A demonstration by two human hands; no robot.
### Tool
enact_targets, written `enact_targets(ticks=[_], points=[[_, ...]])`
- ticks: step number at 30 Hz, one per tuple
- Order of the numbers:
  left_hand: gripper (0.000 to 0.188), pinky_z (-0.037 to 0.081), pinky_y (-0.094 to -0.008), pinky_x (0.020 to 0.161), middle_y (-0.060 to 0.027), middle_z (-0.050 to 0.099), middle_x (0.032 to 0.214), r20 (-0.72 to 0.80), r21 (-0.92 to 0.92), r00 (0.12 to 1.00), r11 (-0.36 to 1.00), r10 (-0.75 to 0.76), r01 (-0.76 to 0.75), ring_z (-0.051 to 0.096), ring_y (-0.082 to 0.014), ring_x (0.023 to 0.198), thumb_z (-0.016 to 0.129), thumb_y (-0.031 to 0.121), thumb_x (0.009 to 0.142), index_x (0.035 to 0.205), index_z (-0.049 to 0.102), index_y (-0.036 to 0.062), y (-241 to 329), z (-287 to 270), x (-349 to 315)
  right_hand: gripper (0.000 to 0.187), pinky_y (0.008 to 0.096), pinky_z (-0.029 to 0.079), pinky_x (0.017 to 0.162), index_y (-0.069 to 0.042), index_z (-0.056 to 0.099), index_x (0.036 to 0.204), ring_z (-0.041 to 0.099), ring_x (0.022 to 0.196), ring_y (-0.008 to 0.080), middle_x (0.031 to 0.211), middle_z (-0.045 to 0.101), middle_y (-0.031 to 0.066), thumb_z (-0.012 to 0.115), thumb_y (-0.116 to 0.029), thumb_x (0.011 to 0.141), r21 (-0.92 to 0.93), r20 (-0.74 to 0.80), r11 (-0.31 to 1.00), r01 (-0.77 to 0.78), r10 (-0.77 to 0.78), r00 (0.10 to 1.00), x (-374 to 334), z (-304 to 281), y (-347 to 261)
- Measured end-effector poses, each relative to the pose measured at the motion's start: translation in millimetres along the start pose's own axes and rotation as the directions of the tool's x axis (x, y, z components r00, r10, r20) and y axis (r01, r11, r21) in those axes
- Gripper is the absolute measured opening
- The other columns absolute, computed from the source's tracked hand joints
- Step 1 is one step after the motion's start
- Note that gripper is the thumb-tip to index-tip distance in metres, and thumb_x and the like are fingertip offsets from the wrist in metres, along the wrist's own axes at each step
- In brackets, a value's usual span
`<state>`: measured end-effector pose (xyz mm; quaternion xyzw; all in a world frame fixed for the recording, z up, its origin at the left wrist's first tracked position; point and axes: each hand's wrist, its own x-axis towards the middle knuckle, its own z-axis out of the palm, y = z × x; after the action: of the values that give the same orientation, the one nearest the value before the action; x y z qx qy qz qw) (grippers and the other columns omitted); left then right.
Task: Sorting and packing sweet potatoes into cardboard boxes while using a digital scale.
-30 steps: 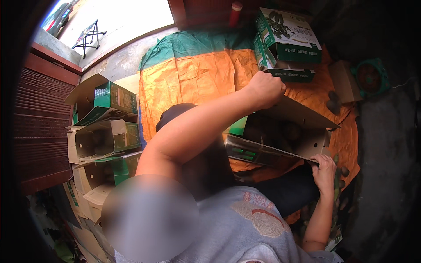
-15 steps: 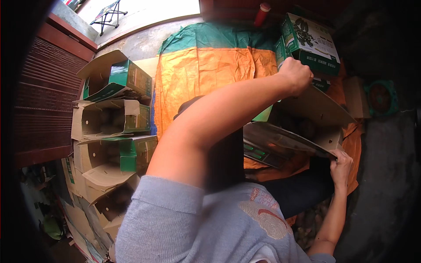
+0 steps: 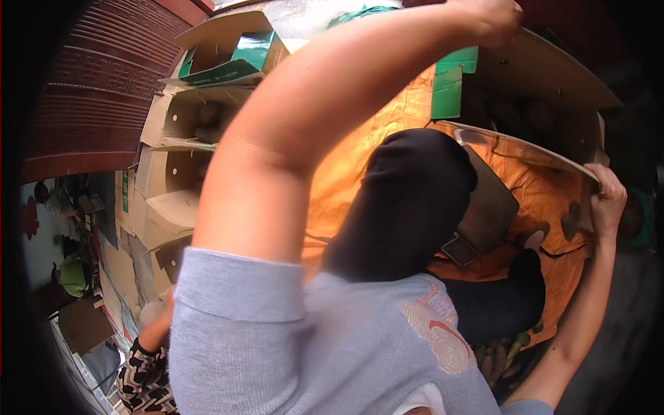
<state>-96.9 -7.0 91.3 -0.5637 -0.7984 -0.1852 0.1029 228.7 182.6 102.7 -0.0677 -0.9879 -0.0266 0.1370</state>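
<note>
An open cardboard box [image 3: 591, 135] with green printed sides is held between my two hands at the far right. Several brown, rounded tubers [image 3: 536, 114] lie shadowed inside it. My left hand [image 3: 494, 21] is closed at the box's far left edge; its fingertips are partly out of sight. On the right, my right hand [image 3: 607, 200] pinches the near flap's corner. Below the box, beyond my bent knee, a flat scale plate [image 3: 490, 207] with a small display panel [image 3: 460, 250] rests on the orange tarp [image 3: 543, 183].
Open cardboard boxes [image 3: 169, 169] with tubers stand in a row on the left, beside a dark red carved door [image 3: 104, 83]. Loose tubers [image 3: 494, 363] lie near my right thigh. Another person's patterned sleeve [image 3: 142, 377] and forearm appear at the lower left.
Both hands have moved farther out with the box, and more of the scale plate shows. My view has shifted too. Another person's arm has come into sight at the lower left.
</note>
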Motion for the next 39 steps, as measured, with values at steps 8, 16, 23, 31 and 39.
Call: enact_targets(ticks=[8, 16, 23, 31, 39], points=[[0.029, 0.057, -0.0481, 0.074, -0.0134, 0.073, 0.077, -0.061, 0.163, 0.981, 0.968, -0.182, 0.19, 0.072, -0.0324, 0.076, 0.069, 0.038, 0.086, 0.082, 0.078, 0.0103, -74, -31, -112, 0.015, 0.0386, 0.054, 0.072, -0.008, 0.068, 0.095, 0.069, 0.084, 0.0299, 0.089, 0.071, 0.0094, 0.065, -0.004, 0.081, 0.028, -0.006, 0.966, 0.255, -0.255, 0.967, 105, 47, -35], [0.027, 0.053, -0.0438, 0.069, -0.0111, 0.07, 0.077, 0.009, 0.323, 0.847, 0.803, -0.531, 0.5, 0.069, -0.0329, 0.078, 0.069, 0.042, 0.088, 0.091, 0.078, 0.0173, -85, -58, -260, 0.004, 0.0372, 0.053, 0.07, -0.011, 0.065, 0.083, 0.067, 0.08, 0.0239, 0.076, 0.067, 0.0034, 0.066, -0.012, 0.079, 0.063, -0.038, 0.808, 0.586, -0.585, 0.81, 173, 113, -134], [0.019, 0.052, -0.0422, 0.063, -0.0096, 0.07, 0.08, -0.039, 0.213, 0.633, 0.612, -0.773, 0.761, 0.067, -0.0332, 0.071, 0.071, 0.031, 0.086, 0.088, 0.076, 0.0125, -50, -46, -384, 0.002, 0.0376, 0.053, 0.075, -0.013, 0.062, 0.074, 0.067, 0.083, 0.0232, 0.075, 0.066, 0.0027, 0.062, -0.011, 0.076, 0.124, 0.076, 0.627, 0.769, -0.779, 0.623, 193, 171, -230], [0.013, 0.051, -0.0423, 0.064, -0.0084, 0.069, 0.08, 0.041, 0.202, 0.419, 0.418, -0.907, 0.885, 0.066, -0.033, 0.074, 0.073, 0.023, 0.084, 0.086, 0.073, 0.0101, -15, -76, -492, 0.006, 0.036, 0.053, 0.071, -0.016, 0.064, 0.072, 0.068, 0.08, 0.0195, 0.071, 0.067, -0.0025, 0.062, -0.018, 0.077, 0.303, 0.197, 0.467, 0.83, -0.883, 0.425, 148, 173, -334], [0.008, 0.046, -0.0402, 0.06, -0.0111, 0.064, 0.074, 0.154, 0.323, 0.451, 0.476, -0.879, 0.818, 0.063, -0.0321, 0.068, 0.073, 0.016, 0.08, 0.083, 0.073, 0.0085, -35, -171, -570, 0.011, 0.0395, 0.051, 0.055, -0.017, 0.072, 0.067, 0.07, 0.066, 0.025, 0.063, 0.067, 0.0052, 0.064, -0.021, 0.075, 0.623, 0.015, 0.259, 0.738, -0.947, 0.32, 76, 136, -433]])
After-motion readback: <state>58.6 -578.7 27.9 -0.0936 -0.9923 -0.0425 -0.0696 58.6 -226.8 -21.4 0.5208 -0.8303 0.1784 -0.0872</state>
